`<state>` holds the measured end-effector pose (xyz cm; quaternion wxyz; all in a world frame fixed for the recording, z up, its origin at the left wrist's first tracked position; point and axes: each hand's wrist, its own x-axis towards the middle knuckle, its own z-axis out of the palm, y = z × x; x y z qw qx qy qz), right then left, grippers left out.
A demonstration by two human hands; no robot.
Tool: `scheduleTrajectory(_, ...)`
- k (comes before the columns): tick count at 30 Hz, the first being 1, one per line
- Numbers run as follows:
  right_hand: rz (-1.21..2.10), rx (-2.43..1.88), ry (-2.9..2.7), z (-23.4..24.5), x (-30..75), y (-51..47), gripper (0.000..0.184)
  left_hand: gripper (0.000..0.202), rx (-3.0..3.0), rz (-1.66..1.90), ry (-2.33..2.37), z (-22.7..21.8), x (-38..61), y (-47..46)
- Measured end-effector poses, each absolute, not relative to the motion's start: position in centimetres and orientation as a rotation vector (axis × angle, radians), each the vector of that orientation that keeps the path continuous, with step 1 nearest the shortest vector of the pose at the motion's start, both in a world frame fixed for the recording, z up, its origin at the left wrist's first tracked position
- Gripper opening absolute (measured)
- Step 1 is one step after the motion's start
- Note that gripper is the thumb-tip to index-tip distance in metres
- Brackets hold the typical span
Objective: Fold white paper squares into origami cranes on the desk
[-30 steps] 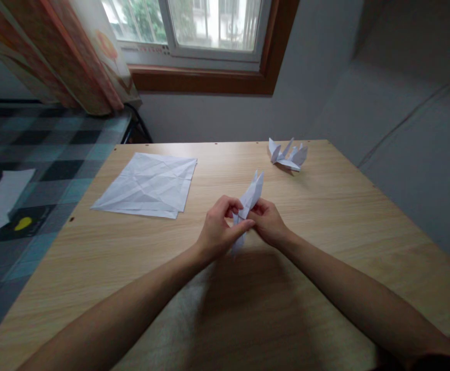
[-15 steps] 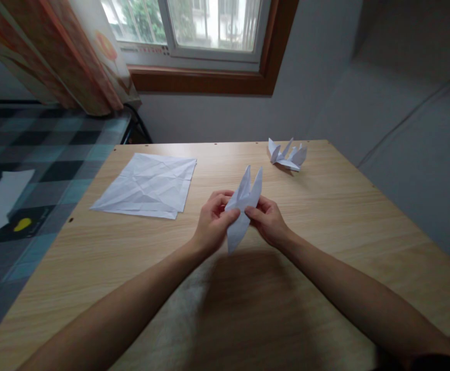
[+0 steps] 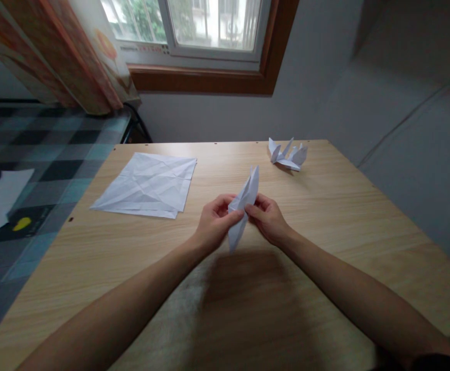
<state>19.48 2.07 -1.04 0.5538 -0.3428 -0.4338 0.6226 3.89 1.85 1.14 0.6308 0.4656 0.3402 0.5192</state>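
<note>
A white folded paper piece (image 3: 244, 198), narrow and pointed at top and bottom, is held above the wooden table (image 3: 325, 247). My left hand (image 3: 219, 219) pinches its left side, thumb across the front and fingers behind. From the right, my right hand (image 3: 267, 217) grips the opposite edge between thumb and bent fingers. The two thumb tips almost meet at the middle of the paper. Its upper points stand close together, one mostly behind the other. The fingertips behind the paper are hidden.
Creased square white sheets (image 3: 148, 185) lie stacked at the table's back left. Folded white paper cranes (image 3: 288, 154) stand at the back right. To the left is a checkered cloth surface (image 3: 74, 136) with torn-looking white paper (image 3: 1, 198) on it. A window (image 3: 213, 31) is behind.
The two upper points of the folded paper have come together, where they stood apart in a V before. The paper looks narrower now. Both hands have hardly shifted.
</note>
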Motion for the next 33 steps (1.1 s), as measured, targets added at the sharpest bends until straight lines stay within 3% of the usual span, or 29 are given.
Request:
scheduleTrajectory(3, 1.500, -0.798, -0.984, -0.95, 19.50, 2.01, 0.035, 0.024, 1.120, 1.289, 0.906, 1.09, 3.95, 1.92)
scheduleTrajectory(16, 1.538, -0.806, -0.991, -1.02, 19.64, 1.78, 0.035, 0.033, 1.088, 1.082, 0.954, 1.31, 3.50, 2.05)
scheduleTrajectory(33, 1.562, -0.814, -1.071, -1.36, 19.86, 1.87, 0.032, 0.034, 0.919, 1.274, 0.978, 0.83, 3.56, 2.66)
